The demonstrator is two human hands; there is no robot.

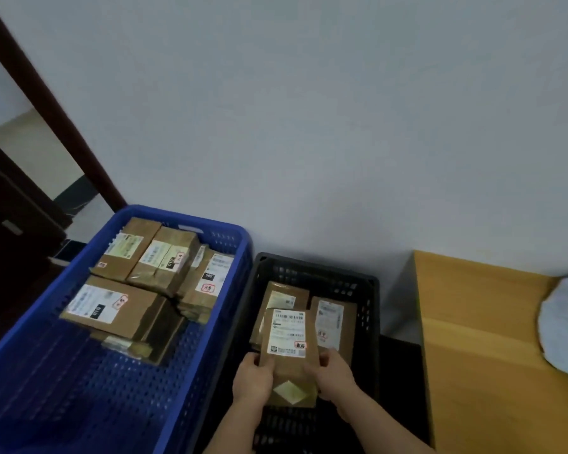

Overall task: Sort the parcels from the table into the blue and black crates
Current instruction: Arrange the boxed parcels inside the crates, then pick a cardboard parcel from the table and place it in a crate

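Note:
A brown cardboard parcel (288, 347) with a white shipping label is held over the black crate (369, 291). My left hand (253, 378) grips its left edge and my right hand (333, 375) grips its right edge. Two more brown parcels (332, 319) lie inside the black crate behind it. The blue crate (223, 290) stands to the left and holds several labelled brown parcels (112, 309), stacked toward its far end.
A wooden table (486, 355) stands at the right with a white bag-like item (564, 326) on it. A plain wall runs behind the crates. A dark door frame (56, 119) and doorway are at the far left.

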